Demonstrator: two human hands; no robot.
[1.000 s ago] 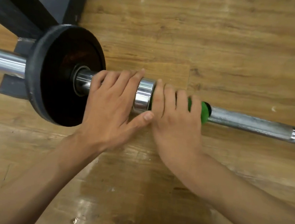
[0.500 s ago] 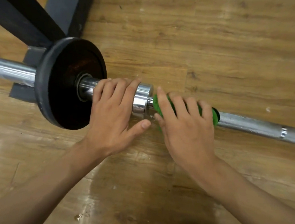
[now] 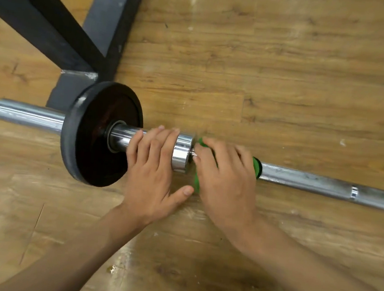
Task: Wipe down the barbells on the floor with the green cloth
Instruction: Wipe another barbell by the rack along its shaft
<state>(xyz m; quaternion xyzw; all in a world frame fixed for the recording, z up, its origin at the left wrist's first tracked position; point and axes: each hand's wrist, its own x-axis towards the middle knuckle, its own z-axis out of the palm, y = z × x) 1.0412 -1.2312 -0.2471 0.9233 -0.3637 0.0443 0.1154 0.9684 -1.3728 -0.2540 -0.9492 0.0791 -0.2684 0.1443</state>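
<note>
– Hands first: what are they doing?
– The left hand (image 3: 152,165) lies across the thick chrome sleeve (image 3: 123,137) of the barbell (image 3: 311,181). Its fingers are laid nearly straight over the top and its thumb is spread out toward the near side, not wrapped under.
– And the right hand (image 3: 225,178)?
– It is curled over the green cloth (image 3: 257,166) and clasps it round the thin part of the bar. It sits just beside the shiny collar (image 3: 182,152), close to the left thumb.
– How much cloth shows?
– Only a green edge past the little finger and a strip by the forefinger. The hand covers the rest.
– Where does the barbell lie?
– On the wooden floor (image 3: 285,72), running left to right and slanting slightly nearer at the right edge of view. A black weight plate (image 3: 94,136) stands on its rim on the sleeve, just left of the left hand, and the bare sleeve end sticks out beyond it.
– Anything else nearby?
– A black rack frame (image 3: 46,23) crosses the far left corner. Its grey foot (image 3: 68,88) rests on the floor right behind the plate.
</note>
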